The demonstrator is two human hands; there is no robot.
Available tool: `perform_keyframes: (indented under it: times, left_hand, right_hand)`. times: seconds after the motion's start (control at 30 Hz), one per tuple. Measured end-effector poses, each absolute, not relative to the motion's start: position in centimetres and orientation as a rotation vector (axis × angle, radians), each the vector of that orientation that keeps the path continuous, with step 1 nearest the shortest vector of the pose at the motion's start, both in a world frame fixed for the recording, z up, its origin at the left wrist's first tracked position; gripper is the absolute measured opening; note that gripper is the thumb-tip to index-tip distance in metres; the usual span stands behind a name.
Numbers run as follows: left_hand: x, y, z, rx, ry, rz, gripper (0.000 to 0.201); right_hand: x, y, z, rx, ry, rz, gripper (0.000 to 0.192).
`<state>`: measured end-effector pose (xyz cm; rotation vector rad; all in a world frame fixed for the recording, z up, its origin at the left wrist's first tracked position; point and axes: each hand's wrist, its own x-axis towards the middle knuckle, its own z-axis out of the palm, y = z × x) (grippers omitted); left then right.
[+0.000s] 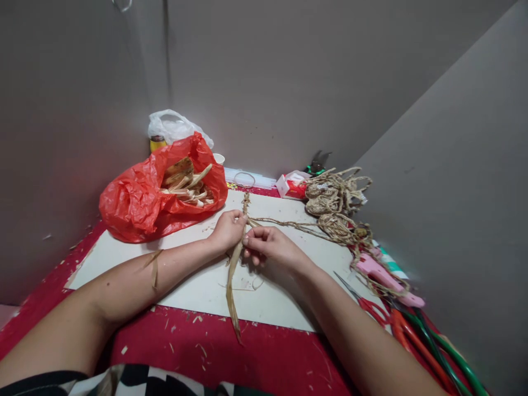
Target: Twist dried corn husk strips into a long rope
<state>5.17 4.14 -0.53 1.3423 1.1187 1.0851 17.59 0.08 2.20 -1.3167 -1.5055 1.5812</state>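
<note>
My left hand (228,230) and my right hand (270,246) meet at the middle of a white board (124,250) and both pinch a tan dried leaf strip (232,291). Above the fingers the strip is twisted into a cord (246,202) that points away from me. Its loose flat end hangs toward me over the red cloth (256,357). A thin twisted rope (289,224) runs from my hands to the right, toward a pile of rope coils (336,206). A loose leaf scrap (154,268) lies on my left forearm.
A red plastic bag (136,201) of dried husk strips sits at the back left, a white bag (175,126) and a yellow-lidded jar (157,144) behind it. At the right lie a pink glue gun (385,279), red-handled scissors (371,308) and orange and green tools (429,346). Grey walls close in.
</note>
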Motion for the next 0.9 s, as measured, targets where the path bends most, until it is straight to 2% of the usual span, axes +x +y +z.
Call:
perform_keyframes:
  times: [0.27,0.5,0.9]
  left_hand:
    - [5.1,4.1,-0.5,1.312,1.118,1.072,0.019]
    - [5.0,4.2,-0.9,1.420,1.115,1.117,0.018]
    - [5.0,4.0,-0.4,1.432,1.132,1.104,0.018]
  right_hand:
    - [18.3,0.5,2.0,-1.238,-1.393,1.707,0.028]
    - [17.3,0.4,1.0,-1.183,-1.181,1.671,0.026]
    - [17.3,0.5,1.1,-1.201,-1.154,1.638,0.029]
